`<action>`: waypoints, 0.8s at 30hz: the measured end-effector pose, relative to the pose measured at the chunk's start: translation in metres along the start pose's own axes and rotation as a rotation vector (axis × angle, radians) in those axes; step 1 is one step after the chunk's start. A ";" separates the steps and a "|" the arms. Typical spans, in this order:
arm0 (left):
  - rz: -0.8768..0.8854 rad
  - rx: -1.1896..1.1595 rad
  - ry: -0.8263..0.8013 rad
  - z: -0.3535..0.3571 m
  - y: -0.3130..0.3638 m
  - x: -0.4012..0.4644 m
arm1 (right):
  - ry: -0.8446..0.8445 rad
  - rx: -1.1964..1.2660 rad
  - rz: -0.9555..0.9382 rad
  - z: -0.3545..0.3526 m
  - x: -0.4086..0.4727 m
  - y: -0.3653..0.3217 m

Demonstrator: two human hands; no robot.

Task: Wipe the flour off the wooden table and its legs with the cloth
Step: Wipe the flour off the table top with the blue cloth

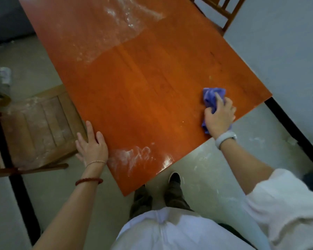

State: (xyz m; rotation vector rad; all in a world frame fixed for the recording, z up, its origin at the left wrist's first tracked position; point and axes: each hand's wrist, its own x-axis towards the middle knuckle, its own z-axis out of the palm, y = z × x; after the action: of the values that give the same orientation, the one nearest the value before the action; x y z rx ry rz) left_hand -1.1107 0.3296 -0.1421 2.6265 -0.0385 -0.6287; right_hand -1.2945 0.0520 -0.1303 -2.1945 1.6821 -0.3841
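The orange-brown wooden table (143, 91) fills the middle of the view. White flour (105, 33) covers its far left part, and a smaller smeared patch of flour (132, 156) lies near the front corner. My right hand (220, 118) grips a bunched purple cloth (212, 97) and presses it on the tabletop near the right edge. My left hand (91, 143) rests flat with straight fingers on the table's left edge. The table legs are hidden under the top.
A wooden chair (42, 127) dusted with flour stands close to the table's left side. Another wooden chair (222, 9) is at the far right. A grey wall (287, 51) runs along the right. My feet (173, 179) stand at the front corner.
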 end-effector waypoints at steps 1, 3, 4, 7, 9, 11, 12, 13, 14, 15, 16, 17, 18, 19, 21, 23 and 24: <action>0.002 0.005 -0.003 0.000 -0.001 0.000 | -0.044 0.015 -0.147 0.010 -0.021 -0.011; 0.000 0.022 -0.003 -0.002 -0.002 -0.001 | -0.180 0.119 -0.447 0.023 -0.068 -0.031; -0.003 0.026 -0.004 -0.002 -0.001 -0.001 | -0.273 0.191 -0.550 0.024 -0.085 -0.038; -0.034 0.026 -0.004 -0.002 0.005 -0.004 | -0.332 0.337 -0.534 0.011 -0.084 -0.031; -0.061 0.013 0.006 0.000 0.010 -0.008 | -0.184 0.344 -0.372 -0.001 -0.055 -0.009; -0.052 -0.005 0.029 0.001 0.017 -0.014 | -0.051 0.293 -0.210 -0.016 -0.020 0.020; -0.021 -0.007 0.046 0.003 0.020 -0.018 | 0.003 0.261 -0.122 -0.024 -0.002 0.034; 0.018 -0.002 0.061 0.004 0.024 -0.021 | 0.051 0.230 -0.036 -0.032 0.014 0.045; 0.056 0.012 0.073 0.007 0.028 -0.025 | 0.091 0.202 0.039 -0.039 0.028 0.056; 0.089 0.037 0.080 0.009 0.031 -0.029 | 0.116 0.181 0.102 -0.044 0.042 0.066; 0.113 0.069 0.082 0.013 0.032 -0.032 | 0.129 0.166 0.153 -0.049 0.054 0.074; 0.131 0.103 0.080 0.016 0.033 -0.035 | 0.132 0.155 0.191 -0.051 0.066 0.081; 0.143 0.135 0.079 0.020 0.032 -0.037 | 0.134 0.149 0.218 -0.053 0.076 0.087; 0.151 0.166 0.081 0.023 0.030 -0.039 | 0.130 0.153 0.236 -0.055 0.084 0.091; 0.160 0.224 0.089 0.026 0.025 -0.040 | 0.111 0.159 0.249 -0.059 0.097 0.096; 0.157 0.253 0.094 0.028 0.022 -0.038 | 0.080 0.131 0.229 -0.060 0.102 0.096; 0.149 0.256 0.097 0.028 0.023 -0.038 | 0.067 0.114 0.224 -0.057 0.100 0.095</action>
State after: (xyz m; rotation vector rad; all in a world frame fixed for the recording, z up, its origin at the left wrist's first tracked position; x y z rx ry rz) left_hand -1.1553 0.3025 -0.1390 2.8619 -0.3011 -0.4711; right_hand -1.3751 -0.0730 -0.1189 -1.9077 1.8694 -0.4848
